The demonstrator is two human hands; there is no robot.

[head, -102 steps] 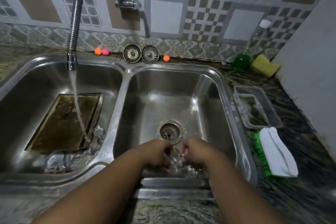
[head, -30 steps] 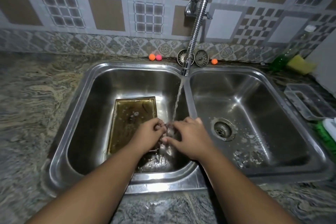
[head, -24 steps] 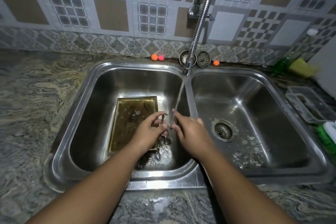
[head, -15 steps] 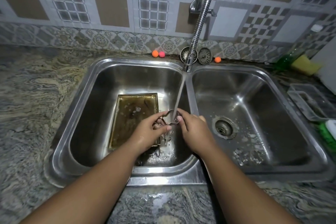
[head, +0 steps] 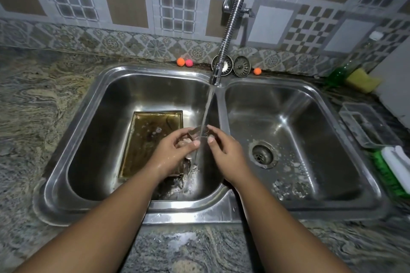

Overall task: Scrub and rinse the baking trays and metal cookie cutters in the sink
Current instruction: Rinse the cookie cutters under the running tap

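Cookie cutter (head: 198,132): under the tap stream (head: 205,109), above the left basin (shape unclear).
Left hand (head: 172,152): fingers pinching it.
Right hand (head: 224,150): fingers pinching it.
Baking tray (head: 148,139): flat in left basin.

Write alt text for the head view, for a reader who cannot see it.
A left hand and right hand pinch a metal cookie cutter under water running from the faucet, over the left basin of a steel double sink. A grimy baking tray lies in that basin.

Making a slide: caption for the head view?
Left hand and right hand hold a cookie cutter under the faucet stream.
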